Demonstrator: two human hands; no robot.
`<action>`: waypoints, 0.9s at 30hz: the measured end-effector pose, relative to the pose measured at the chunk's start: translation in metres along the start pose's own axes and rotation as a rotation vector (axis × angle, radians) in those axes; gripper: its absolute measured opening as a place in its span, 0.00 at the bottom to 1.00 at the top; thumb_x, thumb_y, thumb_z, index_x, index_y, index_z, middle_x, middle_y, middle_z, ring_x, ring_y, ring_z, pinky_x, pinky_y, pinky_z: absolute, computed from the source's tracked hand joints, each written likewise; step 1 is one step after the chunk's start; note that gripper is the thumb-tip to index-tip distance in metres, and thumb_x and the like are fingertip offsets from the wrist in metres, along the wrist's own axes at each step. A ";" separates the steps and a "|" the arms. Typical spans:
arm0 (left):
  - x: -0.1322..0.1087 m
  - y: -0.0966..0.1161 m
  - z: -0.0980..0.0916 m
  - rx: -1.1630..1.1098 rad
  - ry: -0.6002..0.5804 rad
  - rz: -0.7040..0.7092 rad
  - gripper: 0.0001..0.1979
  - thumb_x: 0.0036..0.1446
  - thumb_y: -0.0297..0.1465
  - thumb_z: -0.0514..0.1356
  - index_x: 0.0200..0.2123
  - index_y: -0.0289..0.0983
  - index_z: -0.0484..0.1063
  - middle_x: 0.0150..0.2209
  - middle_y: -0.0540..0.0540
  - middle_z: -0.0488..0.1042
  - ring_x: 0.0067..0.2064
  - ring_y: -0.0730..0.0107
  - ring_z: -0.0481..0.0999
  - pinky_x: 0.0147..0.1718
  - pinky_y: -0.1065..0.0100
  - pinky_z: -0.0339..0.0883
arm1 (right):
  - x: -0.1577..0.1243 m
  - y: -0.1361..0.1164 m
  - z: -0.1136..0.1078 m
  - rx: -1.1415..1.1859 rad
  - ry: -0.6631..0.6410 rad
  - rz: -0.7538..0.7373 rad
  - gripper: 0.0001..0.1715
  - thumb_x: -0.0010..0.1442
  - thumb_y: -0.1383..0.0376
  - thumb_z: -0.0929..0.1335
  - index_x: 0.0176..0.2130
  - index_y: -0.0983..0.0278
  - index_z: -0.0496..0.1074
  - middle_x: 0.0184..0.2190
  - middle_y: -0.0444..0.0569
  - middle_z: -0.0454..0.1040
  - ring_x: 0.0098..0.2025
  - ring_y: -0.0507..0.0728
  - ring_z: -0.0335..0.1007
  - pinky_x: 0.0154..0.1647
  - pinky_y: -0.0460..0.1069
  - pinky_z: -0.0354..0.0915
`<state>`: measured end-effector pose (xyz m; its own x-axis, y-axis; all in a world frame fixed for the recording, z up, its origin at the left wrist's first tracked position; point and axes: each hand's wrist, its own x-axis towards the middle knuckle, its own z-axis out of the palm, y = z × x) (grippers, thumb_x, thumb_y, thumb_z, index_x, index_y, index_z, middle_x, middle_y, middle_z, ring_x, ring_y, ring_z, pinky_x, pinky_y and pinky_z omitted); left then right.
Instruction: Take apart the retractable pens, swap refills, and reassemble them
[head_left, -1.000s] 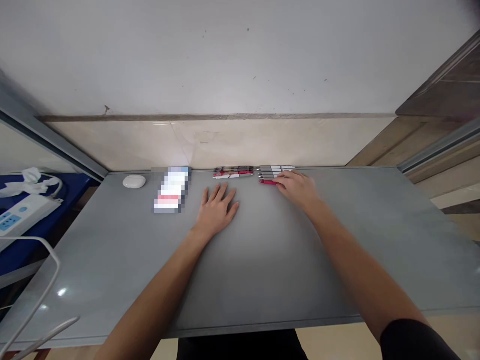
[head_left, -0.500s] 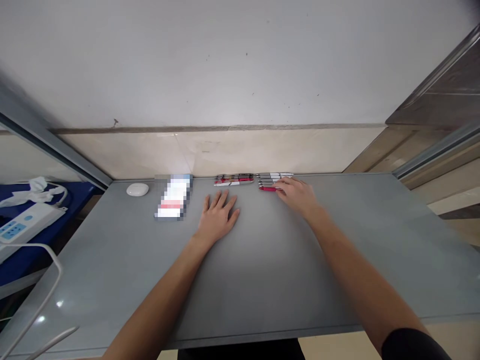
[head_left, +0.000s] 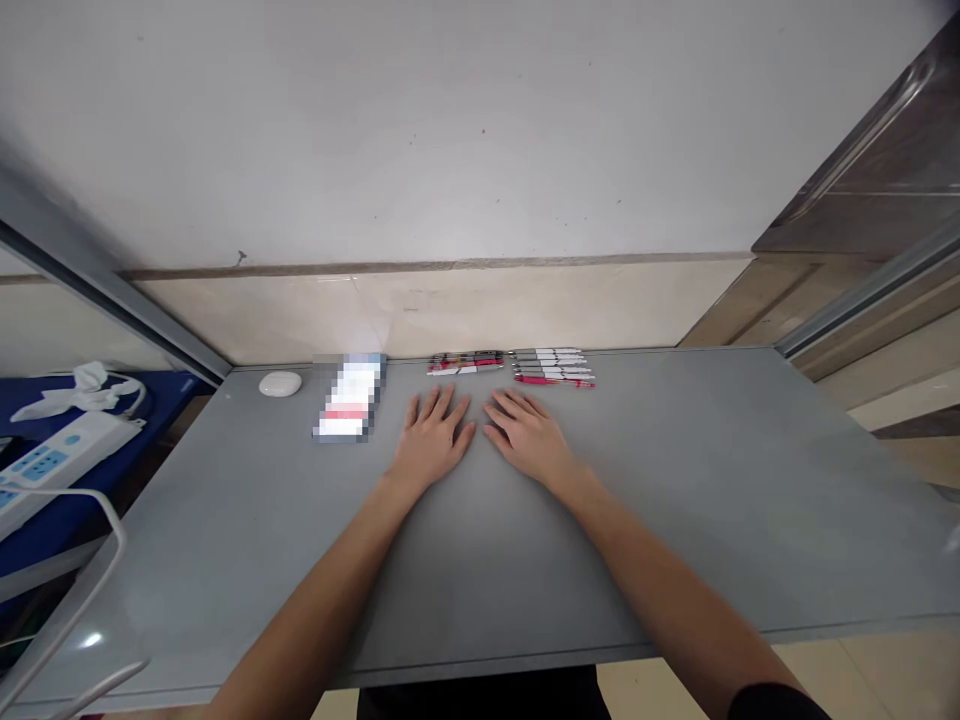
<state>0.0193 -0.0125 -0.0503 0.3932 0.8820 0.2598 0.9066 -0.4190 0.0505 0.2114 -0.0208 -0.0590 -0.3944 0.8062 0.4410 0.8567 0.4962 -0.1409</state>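
Observation:
My left hand [head_left: 433,437] lies flat on the grey table [head_left: 675,480], fingers spread, holding nothing. Beside it my right hand [head_left: 528,437] also rests flat and open on the tabletop. Just beyond the hands, near the table's far edge, lie two small groups of pens: a left group of red and white pens [head_left: 465,362] and a right group of white and pink pens [head_left: 553,366] laid side by side. Neither hand touches the pens.
A blurred-out flat item [head_left: 348,398] and a small white oval case [head_left: 280,383] lie at the far left of the table. A white power strip [head_left: 45,463] with cables sits on a blue surface at the left. A pale wall stands behind the table.
My right hand has let go of the pink pen in the right group and drawn back left to lie flat beside my left hand. The left hand has stayed put.

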 end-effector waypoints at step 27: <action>0.078 -0.026 0.009 0.049 0.144 0.167 0.17 0.65 0.29 0.47 0.46 0.38 0.74 0.46 0.39 0.74 0.51 0.54 0.69 0.47 0.55 0.60 | -0.003 0.002 -0.001 0.059 -0.064 0.034 0.24 0.66 0.57 0.57 0.57 0.59 0.67 0.61 0.49 0.65 0.64 0.63 0.57 0.65 0.61 0.53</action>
<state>0.0278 0.0690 -0.0400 0.5160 0.7596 0.3959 0.8383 -0.5429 -0.0509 0.2148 -0.0220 -0.0598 -0.3870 0.8410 0.3782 0.8497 0.4845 -0.2078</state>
